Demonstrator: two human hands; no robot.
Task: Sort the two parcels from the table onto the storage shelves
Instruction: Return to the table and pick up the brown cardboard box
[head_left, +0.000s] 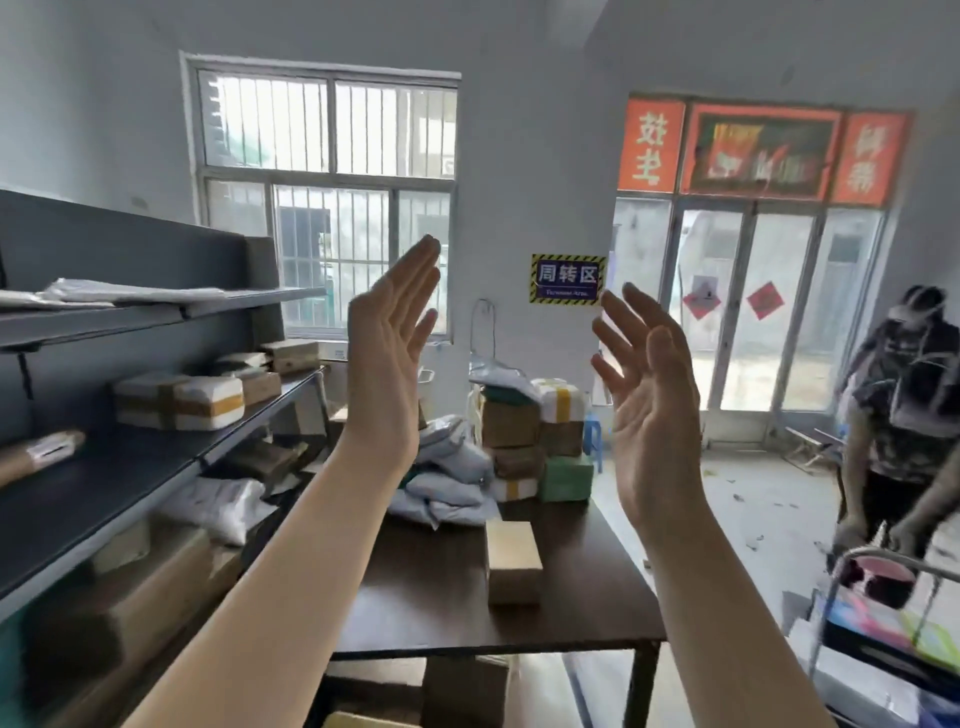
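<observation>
I see the grey metal storage shelves (156, 452) at left, then the dark wooden table (571, 597) bearing a small tan cardboard parcel (513, 561). My left hand (392, 358) and right hand (649, 410) hover raised, apart, palms facing, empty.

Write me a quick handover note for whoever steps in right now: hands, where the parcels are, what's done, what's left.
Left hand: raised, open, holding nothing.
Right hand: raised, open, holding nothing.
Parcels: a small cardboard box lies alone near the front of the dark table. Grey mailer bags and stacked boxes sit at the table's far end; I cannot tell which is the second parcel.
Shelves on the left already carry parcels, with bare space on the middle level.
Done: nothing in hand; I cannot tell whether anything has been shelved yet.
Left: pick up the table parcels and place them on the shelves.
</observation>
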